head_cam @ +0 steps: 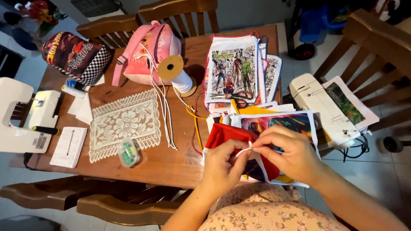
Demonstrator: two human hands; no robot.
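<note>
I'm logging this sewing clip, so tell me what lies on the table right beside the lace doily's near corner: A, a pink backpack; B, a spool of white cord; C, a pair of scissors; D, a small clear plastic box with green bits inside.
D: the small clear plastic box with green bits rests at the lace doily's near corner.

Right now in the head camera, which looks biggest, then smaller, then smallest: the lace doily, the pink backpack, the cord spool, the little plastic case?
1. Lace doily, largest.
2. Pink backpack; it sits farther from the camera, so its true size may rival the doily's.
3. Cord spool.
4. Little plastic case, smallest; close to the spool in looks, so that order is unsure.
</note>
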